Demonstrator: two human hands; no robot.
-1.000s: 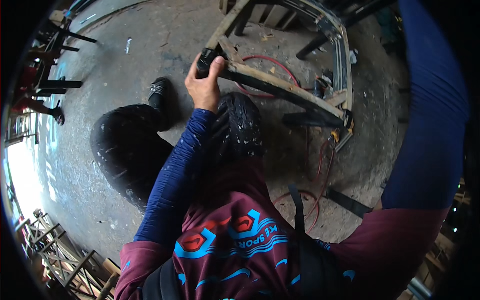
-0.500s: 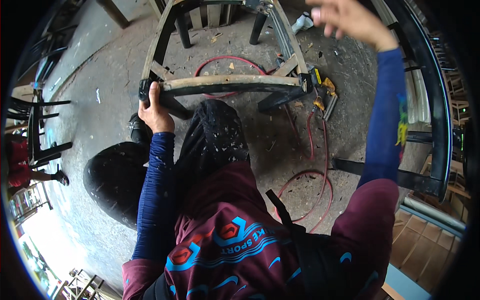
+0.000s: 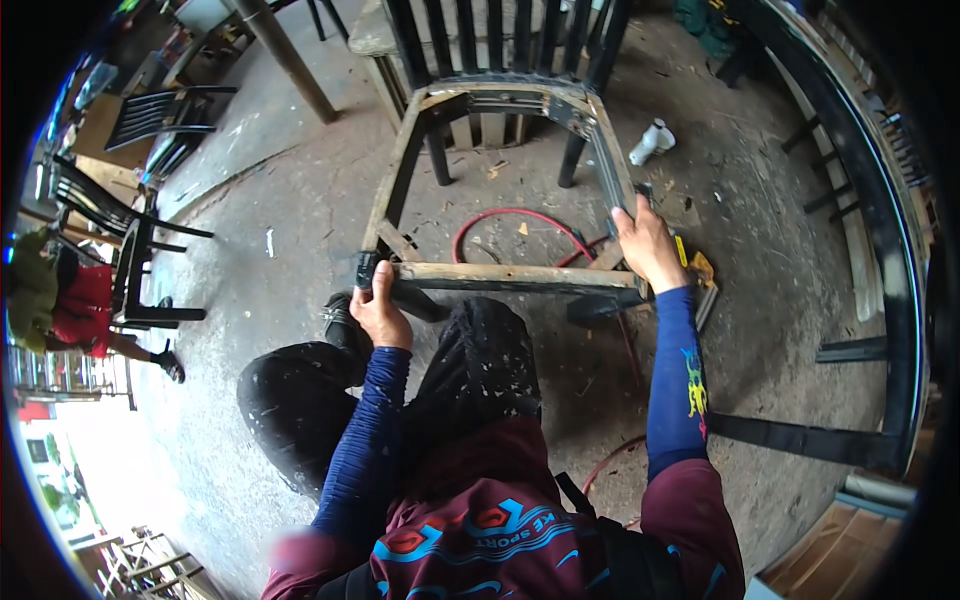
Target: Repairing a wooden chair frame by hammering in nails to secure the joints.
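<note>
A black chair frame [image 3: 510,272] with no seat panel stands before me, bare wood showing along the top of its rails. Slatted backrest bars [image 3: 495,40] rise at its far end. My left hand [image 3: 382,312] is closed round the near left corner, thumb on top. On the other side, my right hand [image 3: 650,245] grips the right side rail close to the near corner; its fingers wrap over the edge. Just beyond that wrist, a nail-gun-like tool with yellow parts [image 3: 704,272] lies on the floor, partly covered by my arm. A red hose [image 3: 520,212] loops beneath the frame.
A white bottle [image 3: 653,142] lies on the floor at the far right. A large black wooden frame [image 3: 890,300] borders my right side. Black chairs [image 3: 130,235] and a person in red shorts [image 3: 88,310] are at the left. A post [image 3: 290,65] stands far left.
My right hand has come down from the air at the upper right onto the chair's right rail. My left hand keeps its corner. The view has shifted, bringing the backrest into sight.
</note>
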